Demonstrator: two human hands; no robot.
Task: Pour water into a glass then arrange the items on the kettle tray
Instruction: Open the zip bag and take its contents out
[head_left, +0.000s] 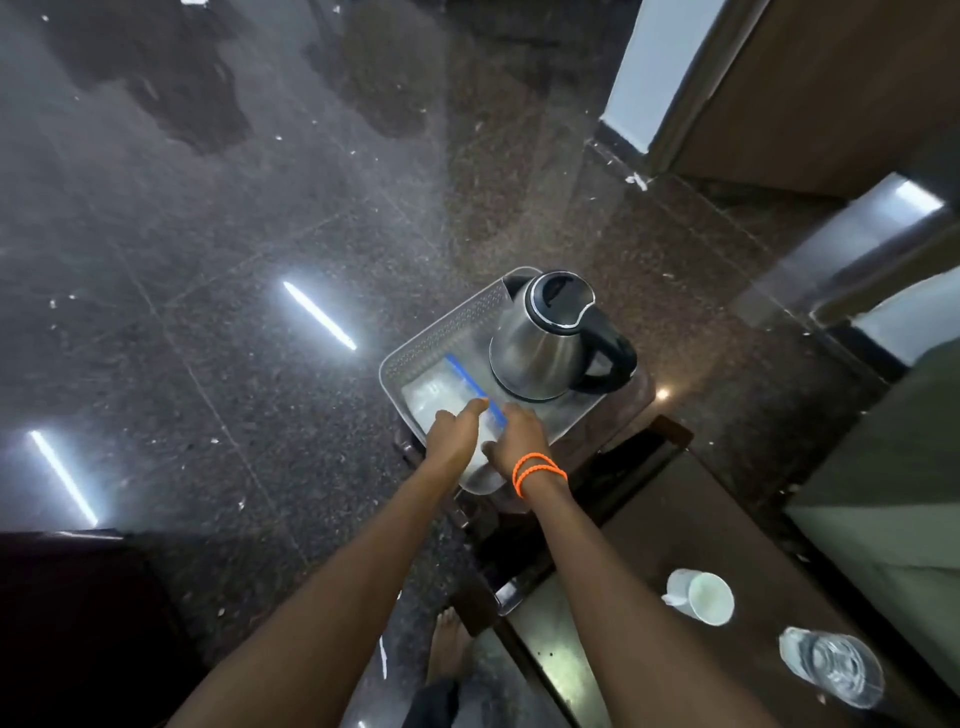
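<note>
A steel kettle (545, 332) with a black handle stands at the far right of a silver tray (441, 327) on a small dark stand. A clear plastic water bottle (441, 395) with a blue band lies flat on the tray to the kettle's left. My left hand (454, 431) rests on the bottle with a finger stretched along it. My right hand (517, 436), with orange bands at the wrist, grips the bottle's near end. A clear glass (831, 670) with water and a white cup (701, 595) stand on the dark table at lower right.
Polished dark stone floor lies to the left, with bright light reflections. A wooden door and wall panels rise at the upper right. A pale upholstered edge runs along the far right. My bare foot (449, 649) shows below the stand.
</note>
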